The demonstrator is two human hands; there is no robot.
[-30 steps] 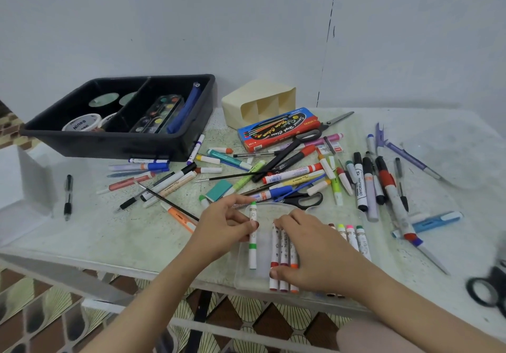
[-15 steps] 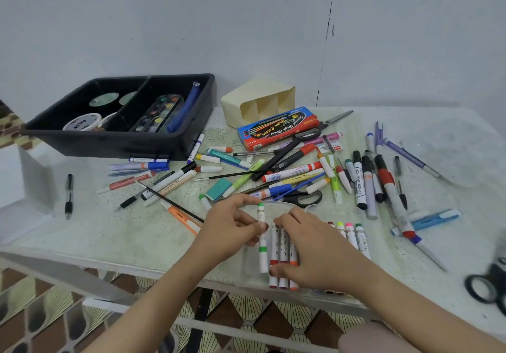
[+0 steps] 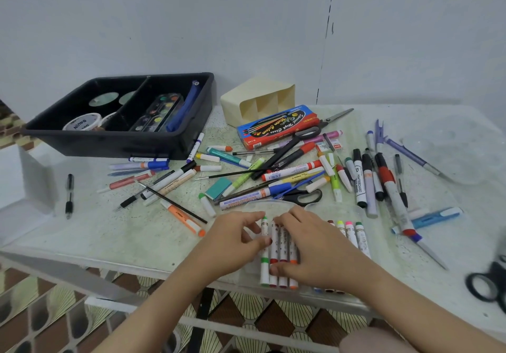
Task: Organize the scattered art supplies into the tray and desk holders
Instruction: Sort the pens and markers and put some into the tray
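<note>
The clear, shallow plastic case (image 3: 273, 203) sits right at the near edge of the pale speckled surface (image 3: 109, 232), and that looks like the weak spot. The lower caps of the markers reach that edge, so a firm nudge toward the person could, I think, slide or tip the case off and spill the lot.

The left hand (image 3: 232, 243) pinches the white marker with green caps (image 3: 264, 269) between thumb and fingers, laying it against the left end of the row of white markers with red and orange caps (image 3: 283, 273). The right hand (image 3: 315, 251) is curled over that row, thumb at the lower caps and fingertips at the upper ends, holding it together. The barrels are round, so if that hand lets go too soon they may roll apart, or the green one may ride up onto its neighbour.

Further right in the case lie more white markers with yellow, pink and green tips (image 3: 351, 233).

At the far left corner stands the black two-compartment plastic tray (image 3: 115, 144). White tape rolls (image 3: 82, 122) sit in its left compartment, and a watercolour palette (image 3: 158, 111) and a blue tool (image 3: 183, 109) in the right. The cream desk holder (image 3: 232, 103) lies on its side beside the tray, and I see nothing in its openings. Most of the pens remain loose across the middle.
</note>
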